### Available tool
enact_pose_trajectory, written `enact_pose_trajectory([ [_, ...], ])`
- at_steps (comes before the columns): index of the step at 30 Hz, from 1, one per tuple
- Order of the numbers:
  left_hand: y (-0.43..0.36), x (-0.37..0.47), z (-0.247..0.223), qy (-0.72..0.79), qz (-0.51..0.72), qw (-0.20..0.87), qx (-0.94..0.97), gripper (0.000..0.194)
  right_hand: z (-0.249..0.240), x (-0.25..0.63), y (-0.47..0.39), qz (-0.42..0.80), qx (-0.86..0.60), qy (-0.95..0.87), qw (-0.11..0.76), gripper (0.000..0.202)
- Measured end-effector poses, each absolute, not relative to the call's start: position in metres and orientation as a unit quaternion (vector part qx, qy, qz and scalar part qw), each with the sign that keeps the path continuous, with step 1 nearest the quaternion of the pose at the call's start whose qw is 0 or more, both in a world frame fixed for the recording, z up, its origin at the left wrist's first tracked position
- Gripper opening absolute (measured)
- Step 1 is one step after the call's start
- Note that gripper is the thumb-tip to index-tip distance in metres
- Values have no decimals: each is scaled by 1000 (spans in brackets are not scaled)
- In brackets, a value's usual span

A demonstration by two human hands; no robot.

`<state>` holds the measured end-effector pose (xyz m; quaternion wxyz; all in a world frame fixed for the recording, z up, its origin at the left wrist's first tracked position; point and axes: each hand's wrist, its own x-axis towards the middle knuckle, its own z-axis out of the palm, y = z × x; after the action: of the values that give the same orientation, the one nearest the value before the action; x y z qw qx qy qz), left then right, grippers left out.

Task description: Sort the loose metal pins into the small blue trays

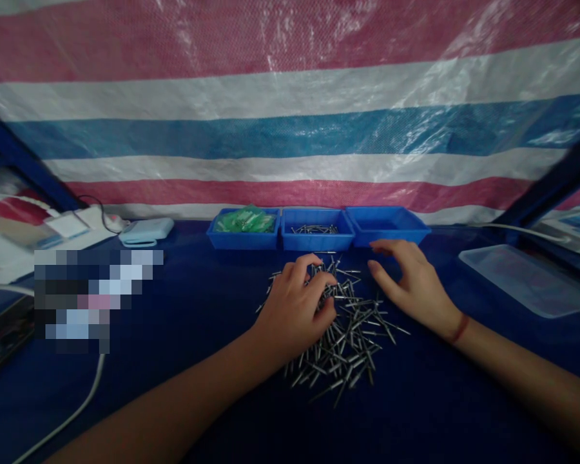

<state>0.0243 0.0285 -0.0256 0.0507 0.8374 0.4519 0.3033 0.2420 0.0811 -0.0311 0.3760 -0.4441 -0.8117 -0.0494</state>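
A glossy dark blue table [415, 412] is set against a hung sheet of woven plastic [270, 96], banded in pinkish red, white and blue, by which the whole back of the space is closed off. The sheet is creased, and light is reflected from it in pale streaks. It is flanked by a left blue frame post [38, 171] and a right blue frame post [536, 187], both seen slanting.

On the middle of the table, metal pins [341, 341] are heaped loosely, pointing in many directions. The left hand [292, 303] is laid over the heap's upper left part, its fingers curled; whether any pin is grasped cannot be told. The right hand [415, 283] is held just beside the heap on its right, its fingers released and thumb spread apart.

Along the back edge, three blue bins are lined up: green packets [249, 219] are held in the left bin [244, 241], more pins [314, 229] are held in the middle bin [318, 242], and the right bin [391, 238] is placed beside it. A translucent plastic lid or tray [526, 280] is laid at the right, and a light blue case [147, 230] at the far left. Nearer, a white cable [96, 380] is trailed beneath a pixelated patch.
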Motion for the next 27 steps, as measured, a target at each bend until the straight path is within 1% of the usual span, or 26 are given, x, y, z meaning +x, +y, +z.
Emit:
enact_pose_trajectory([
  [5, 32, 26, -27, 453, 256, 56, 852, 10, -42, 248, 86, 18, -499, -768, 401, 27],
  [8, 31, 27, -25, 443, 237, 56, 863, 7, -40, 244, 86, 13, -479, -781, 400, 26],
  [13, 30, 27, -20, 432, 210, 63, 875, 10, -38, 243, 81, 4, -456, -802, 386, 25],
  [17, 30, 33, -19, 446, 202, 71, 869, 6, -39, 244, 82, 7, -449, -809, 380, 27],
  [23, 26, 43, -21, 462, 221, 50, 857, 5, -38, 242, 80, 6, -439, -806, 396, 25],
  [27, 26, 42, -18, 460, 284, 48, 840, 7, -32, 233, 65, 29, -402, -814, 419, 21],
])
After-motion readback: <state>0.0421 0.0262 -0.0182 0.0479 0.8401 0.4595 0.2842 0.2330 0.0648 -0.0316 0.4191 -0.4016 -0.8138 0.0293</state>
